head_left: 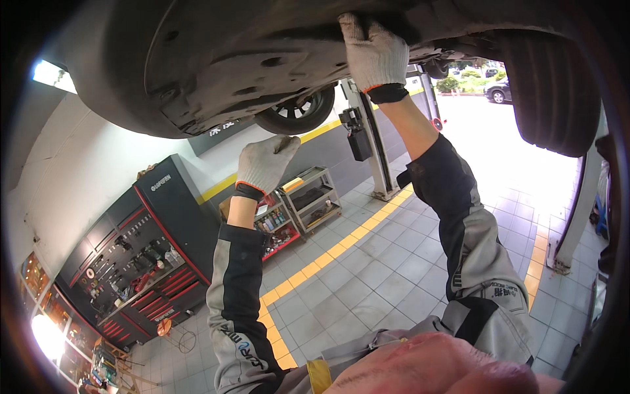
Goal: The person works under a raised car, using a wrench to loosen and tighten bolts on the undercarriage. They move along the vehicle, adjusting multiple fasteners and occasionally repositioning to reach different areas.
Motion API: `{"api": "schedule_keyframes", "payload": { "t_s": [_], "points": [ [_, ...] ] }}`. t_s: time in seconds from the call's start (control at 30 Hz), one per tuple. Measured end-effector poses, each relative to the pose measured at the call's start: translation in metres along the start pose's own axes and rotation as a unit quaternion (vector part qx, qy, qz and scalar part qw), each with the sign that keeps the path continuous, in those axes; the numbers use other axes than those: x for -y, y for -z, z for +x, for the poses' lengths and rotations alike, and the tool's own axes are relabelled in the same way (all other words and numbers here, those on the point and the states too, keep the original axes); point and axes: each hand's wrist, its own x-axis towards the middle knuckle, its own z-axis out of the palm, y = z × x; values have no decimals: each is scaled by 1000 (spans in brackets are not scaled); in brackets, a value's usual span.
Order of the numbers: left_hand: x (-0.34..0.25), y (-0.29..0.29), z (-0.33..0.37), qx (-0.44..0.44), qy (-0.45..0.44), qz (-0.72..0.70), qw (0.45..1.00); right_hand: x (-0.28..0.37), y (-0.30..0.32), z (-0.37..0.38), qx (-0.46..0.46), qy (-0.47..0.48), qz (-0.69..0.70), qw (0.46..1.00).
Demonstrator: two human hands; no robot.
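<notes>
A car is raised overhead, and its dark underbody panel spans the top of the view. My right hand, in a white knitted glove, reaches up against this panel near its rear edge. Its fingers are bent, and whatever they grip, if anything, is hidden. Lower and to the left, my left hand is raised in a matching glove just below the panel, apart from it. The left fingers are curled together with the thumb against them; I cannot make out anything between them.
A wheel hangs beyond the panel, and a large tire is at the right. A lift post stands behind my hands. A grey tool cart, a red cart and a black-and-red tool cabinet line the left wall.
</notes>
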Motion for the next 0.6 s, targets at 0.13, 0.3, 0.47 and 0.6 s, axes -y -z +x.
{"api": "schedule_keyframes", "payload": {
  "t_s": [0.13,0.3,0.47,0.6],
  "points": [
    [22,-14,6,11,-28,-15,999,-14,-17,-5,-39,19,-2,999],
    [39,-34,1,-18,-89,-111,990,-26,-29,-13,-105,49,132,984],
    [43,-44,-11,-13,-105,-153,982,-24,-3,-64,-33,-25,187,981],
    [46,-76,-40,100,31,-396,912,-31,44,-178,368,-141,150,907]
  ]
}}
